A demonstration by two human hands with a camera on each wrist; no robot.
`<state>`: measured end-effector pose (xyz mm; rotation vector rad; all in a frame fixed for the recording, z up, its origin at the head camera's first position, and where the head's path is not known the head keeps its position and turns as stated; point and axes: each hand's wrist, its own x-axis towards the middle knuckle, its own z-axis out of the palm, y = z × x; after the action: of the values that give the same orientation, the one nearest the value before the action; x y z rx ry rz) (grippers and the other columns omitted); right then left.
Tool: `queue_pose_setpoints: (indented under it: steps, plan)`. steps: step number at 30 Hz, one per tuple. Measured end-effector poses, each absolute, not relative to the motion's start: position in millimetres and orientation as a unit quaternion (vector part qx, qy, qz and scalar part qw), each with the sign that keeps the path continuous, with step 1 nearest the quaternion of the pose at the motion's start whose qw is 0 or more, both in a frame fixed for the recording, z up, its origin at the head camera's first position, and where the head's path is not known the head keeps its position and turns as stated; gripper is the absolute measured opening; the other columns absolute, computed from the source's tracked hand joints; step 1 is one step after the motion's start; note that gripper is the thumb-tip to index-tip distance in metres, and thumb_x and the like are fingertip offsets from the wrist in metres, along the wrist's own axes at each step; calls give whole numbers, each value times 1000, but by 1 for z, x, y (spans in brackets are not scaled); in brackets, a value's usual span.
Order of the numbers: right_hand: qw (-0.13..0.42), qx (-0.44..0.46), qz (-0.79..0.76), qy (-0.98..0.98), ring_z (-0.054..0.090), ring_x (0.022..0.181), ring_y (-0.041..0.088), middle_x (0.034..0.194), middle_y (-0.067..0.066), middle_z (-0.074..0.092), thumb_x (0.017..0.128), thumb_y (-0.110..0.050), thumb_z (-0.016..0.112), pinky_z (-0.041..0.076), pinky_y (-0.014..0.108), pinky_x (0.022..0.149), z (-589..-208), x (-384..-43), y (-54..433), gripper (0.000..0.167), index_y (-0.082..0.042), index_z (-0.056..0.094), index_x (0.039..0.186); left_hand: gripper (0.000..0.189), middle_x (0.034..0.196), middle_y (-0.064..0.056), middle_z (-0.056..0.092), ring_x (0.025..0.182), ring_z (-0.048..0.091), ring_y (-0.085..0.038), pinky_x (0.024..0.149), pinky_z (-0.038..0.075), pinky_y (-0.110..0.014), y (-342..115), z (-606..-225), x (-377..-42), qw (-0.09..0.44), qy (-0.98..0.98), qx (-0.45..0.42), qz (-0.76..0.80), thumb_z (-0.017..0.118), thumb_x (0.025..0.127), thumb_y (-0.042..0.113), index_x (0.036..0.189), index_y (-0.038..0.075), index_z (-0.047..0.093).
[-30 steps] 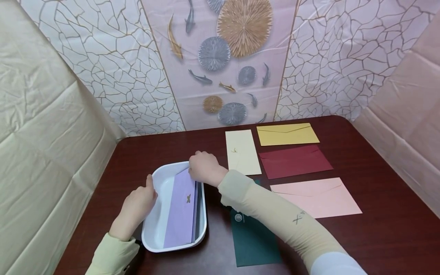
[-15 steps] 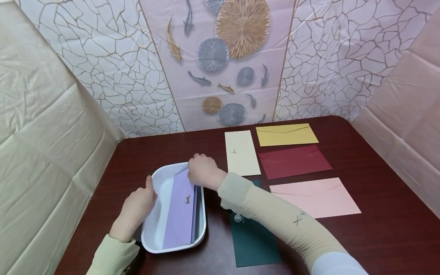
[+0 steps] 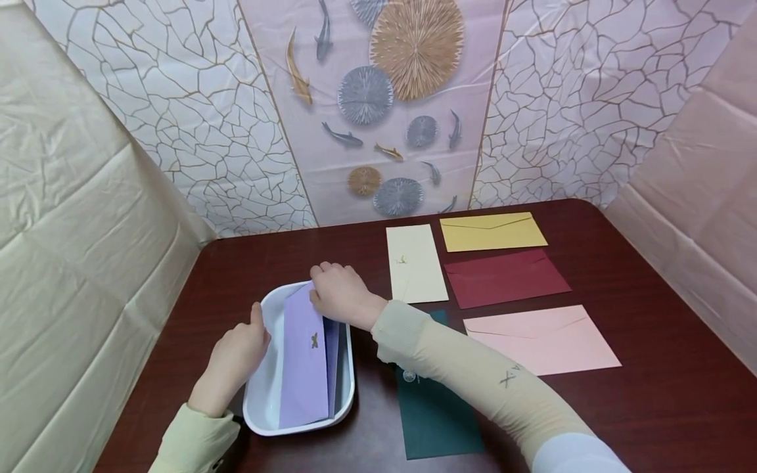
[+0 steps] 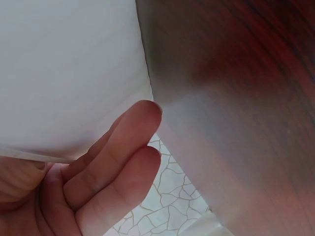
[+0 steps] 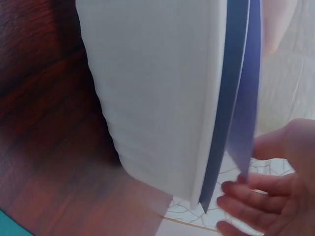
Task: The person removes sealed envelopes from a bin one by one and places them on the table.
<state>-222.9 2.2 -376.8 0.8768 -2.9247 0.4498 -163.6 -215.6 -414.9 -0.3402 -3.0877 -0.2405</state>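
Note:
A white tray stands on the table at the left. My left hand grips its left side; in the left wrist view the thumb lies at the rim and the fingers reach along the tray's outer wall. My right hand pinches the far right corner of a lavender envelope with a small gold mark. That envelope's right edge is lifted, and a gap shows beneath it. Under it lies a dark blue-grey envelope along the tray's right rim. In the right wrist view the thumb and fingers hold the lavender corner.
Right of the tray lie a dark green envelope, partly under the right forearm, and a cream envelope. Farther right are yellow, dark red and pink envelopes. Patterned cloth hangs behind the table.
My right hand has moved slightly left, drawing the lavender envelope's right side up and left, so more of what lies beneath it shows. The left hand and tray stay in place.

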Motion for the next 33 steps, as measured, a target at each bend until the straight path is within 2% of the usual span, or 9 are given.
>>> queue_pose_setpoints:
  steps: [6, 9, 11, 13, 16, 20, 24, 29, 33]
  plan:
    - [-19, 265, 306, -914, 62, 83, 12, 113, 8, 69, 101, -17, 58, 51, 26, 77, -381, -228, -10, 29, -3, 64, 125, 55, 54, -13, 49, 42, 51, -26, 41, 42, -41, -215, -415, -161, 12, -991, -109, -77, 56, 96, 6, 137, -23, 34]
    - [-51, 243, 361, -899, 56, 65, 9, 92, 5, 71, 100, -18, 59, 48, 22, 67, -384, -230, -19, 33, -6, 62, 130, 55, 52, -11, 47, 40, 48, -23, 39, 41, -38, -215, -416, -160, 13, -991, -111, -73, 56, 97, 6, 137, -24, 34]
    - [-69, 225, 388, -891, 50, 55, 9, 76, 3, 65, 99, -19, 61, 44, 22, 59, -385, -231, -24, 37, -7, 59, 134, 55, 51, -8, 45, 39, 46, -21, 39, 40, -37, -215, -417, -160, 16, -991, -114, -71, 56, 97, 5, 137, -24, 35]
    - [-85, 210, 411, -883, 48, 51, 10, 66, 2, 59, 99, -20, 61, 43, 23, 56, -385, -231, -27, 39, -7, 58, 135, 55, 50, -7, 44, 38, 45, -20, 38, 40, -36, -214, -417, -160, 21, -991, -115, -67, 57, 96, 5, 137, -24, 35]
    - [-99, 191, 438, -872, 52, 58, 10, 72, 0, 61, 98, -19, 61, 44, 24, 59, -382, -233, -29, 34, -6, 61, 130, 54, 51, -9, 45, 39, 47, -22, 38, 41, -38, -214, -417, -160, 27, -991, -114, -64, 57, 96, 5, 136, -24, 37]
    - [-104, 181, 455, -866, 59, 74, 12, 96, 2, 69, 98, -19, 61, 46, 24, 69, -380, -233, -25, 26, -6, 67, 120, 54, 53, -13, 48, 41, 49, -24, 40, 42, -40, -214, -417, -161, 26, -991, -111, -65, 58, 95, 5, 136, -24, 37]
    - [-100, 178, 469, -859, 61, 86, 12, 109, 3, 70, 99, -24, 61, 49, 26, 76, -381, -232, -15, 26, -8, 69, 118, 55, 56, -16, 52, 43, 52, -27, 41, 43, -42, -213, -416, -160, 27, -991, -114, -68, 58, 94, 5, 136, -24, 37]
    - [-89, 167, 492, -849, 60, 89, 14, 111, 4, 69, 97, -20, 65, 49, 29, 79, -384, -230, 1, 25, -9, 70, 119, 55, 55, -15, 52, 43, 52, -27, 41, 42, -42, -214, -414, -159, 27, -991, -116, -69, 58, 95, 6, 137, -24, 35]
    - [-79, 141, 522, -837, 60, 84, 15, 105, 4, 69, 94, -11, 66, 49, 29, 78, -383, -227, 16, 25, -11, 70, 118, 56, 56, -13, 51, 44, 50, -25, 42, 41, -41, -214, -414, -159, 13, -991, -108, -74, 57, 97, 7, 138, -23, 33]
